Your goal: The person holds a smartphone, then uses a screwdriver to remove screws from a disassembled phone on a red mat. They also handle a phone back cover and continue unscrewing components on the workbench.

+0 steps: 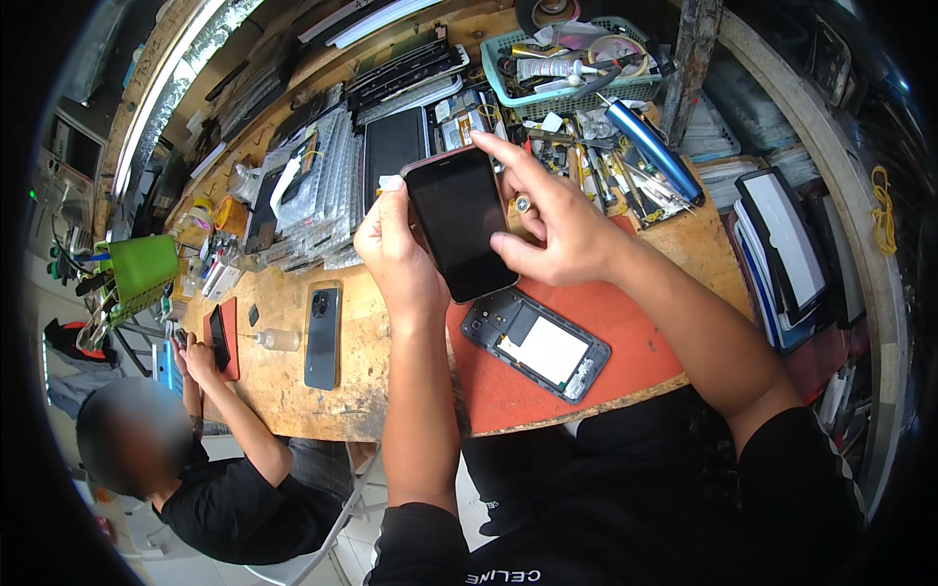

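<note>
Left grip (403, 249): closed on the held phone (457, 230), thumb along its left edge, fingers behind it and mostly hidden. A white scrap (391, 183) shows at my thumb tip; material unclear. Right grip (562, 220): narrow, thumb at the lower right of the glass, index stretched to the top edge, other fingers curled in. Whether it bears any weight, I cannot tell.

Held phone: raised over the far left part of the mat (635, 337), glass toward me, dark, slightly tilted.

Step in hand, my judgement: two-handed handling of the held phone at its edges. The next move calls for a firm left hold and light right fingertips, no hard press on the glass.

Pose: left forearm nearly upright along the mat's left side; right forearm slanting in across its right side, elbow bent out.

Outward: open phone (539, 347) on the mat, back off, white block exposed. Left of the mat, on the counter (283, 396): blue-grey phone (321, 337), then bottle (277, 340) on its side. Beyond the mat: blue tool (653, 151), basket (508, 96). Co-worker's hands (198, 356) well left of the mat.
</note>
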A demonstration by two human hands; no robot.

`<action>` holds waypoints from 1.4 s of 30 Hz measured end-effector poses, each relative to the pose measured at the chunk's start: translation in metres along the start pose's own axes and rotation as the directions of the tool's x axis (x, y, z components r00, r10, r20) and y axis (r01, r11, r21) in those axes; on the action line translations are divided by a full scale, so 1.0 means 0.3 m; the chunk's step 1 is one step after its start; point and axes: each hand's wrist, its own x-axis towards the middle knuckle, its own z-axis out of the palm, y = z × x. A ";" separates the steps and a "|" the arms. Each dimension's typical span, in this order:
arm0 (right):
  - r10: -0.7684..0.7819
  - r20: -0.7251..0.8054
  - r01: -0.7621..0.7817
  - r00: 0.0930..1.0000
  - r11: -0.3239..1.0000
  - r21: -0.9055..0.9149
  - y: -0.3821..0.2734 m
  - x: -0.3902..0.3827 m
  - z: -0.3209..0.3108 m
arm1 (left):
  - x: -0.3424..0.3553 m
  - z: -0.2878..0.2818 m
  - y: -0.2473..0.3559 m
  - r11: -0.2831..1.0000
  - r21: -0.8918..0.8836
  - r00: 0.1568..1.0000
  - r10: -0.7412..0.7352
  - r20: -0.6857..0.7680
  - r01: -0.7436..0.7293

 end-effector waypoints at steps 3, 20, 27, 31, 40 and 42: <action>-0.049 0.000 0.048 0.999 0.980 -0.192 0.004 0.018 0.025 | 0.009 -0.005 -0.002 1.000 -0.002 1.000 0.003 0.003 -0.003; -0.121 -0.072 0.129 0.990 0.985 0.116 0.050 0.029 0.041 | -0.002 0.006 -0.002 1.000 -0.015 1.000 -0.003 0.011 0.004; 0.001 -0.022 0.002 1.000 0.993 0.119 0.022 -0.002 0.007 | -0.003 0.007 -0.005 1.000 -0.019 1.000 0.019 0.020 -0.019; -0.047 -0.060 0.048 0.997 0.998 0.027 0.034 0.014 0.018 | -0.005 0.006 -0.002 0.998 -0.028 0.999 0.050 0.018 -0.049; 0.082 0.029 -0.084 0.996 0.995 0.060 0.011 -0.006 -0.006 | 0.001 0.003 -0.009 0.999 -0.024 0.999 0.046 0.015 -0.045; -0.002 0.003 0.001 1.000 0.998 0.063 0.019 0.006 0.004 | -0.001 0.000 -0.013 0.999 -0.022 0.999 0.050 0.015 -0.050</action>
